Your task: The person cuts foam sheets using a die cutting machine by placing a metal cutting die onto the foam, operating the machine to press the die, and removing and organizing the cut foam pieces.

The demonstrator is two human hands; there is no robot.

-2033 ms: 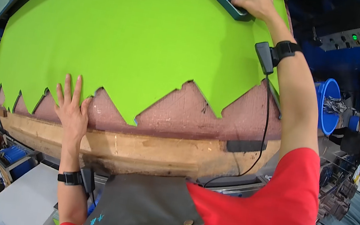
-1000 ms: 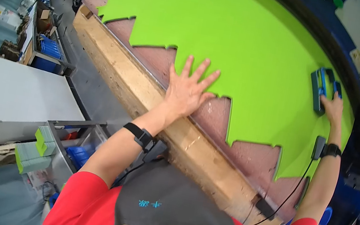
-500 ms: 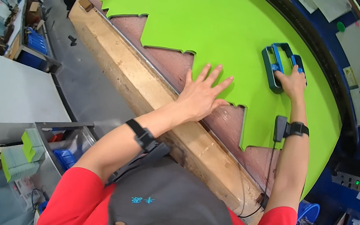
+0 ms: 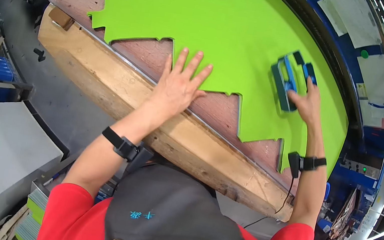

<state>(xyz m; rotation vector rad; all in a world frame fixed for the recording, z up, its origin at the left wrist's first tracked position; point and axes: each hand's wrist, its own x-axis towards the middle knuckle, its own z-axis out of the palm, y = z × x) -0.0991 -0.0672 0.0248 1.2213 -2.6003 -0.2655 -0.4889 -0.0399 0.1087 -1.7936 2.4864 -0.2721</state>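
Note:
A bright green sheet (image 4: 227,29) lies on a worn, reddish cutting board (image 4: 139,53), its near edge cut into a zigzag of notches. My left hand (image 4: 176,89) rests palm down with fingers spread, partly on that edge and partly over the exposed board. My right hand (image 4: 309,105) grips a teal and blue cutting die (image 4: 279,86), a tall hollow frame, by its near right side. The die is over the right part of the sheet and slightly blurred; whether its underside touches the sheet I cannot tell.
A thick wooden beam (image 4: 121,85) runs along the board's near side, with a small brown block (image 4: 60,18) at its far left end. A dark machine edge (image 4: 337,58) borders the sheet's far side. A cable (image 4: 285,199) hangs from my right wrist strap (image 4: 310,164).
My view has swung, so the sheet sits further left in it. The die has moved toward me and right across the sheet with my right hand. My left hand keeps its place on the edge.

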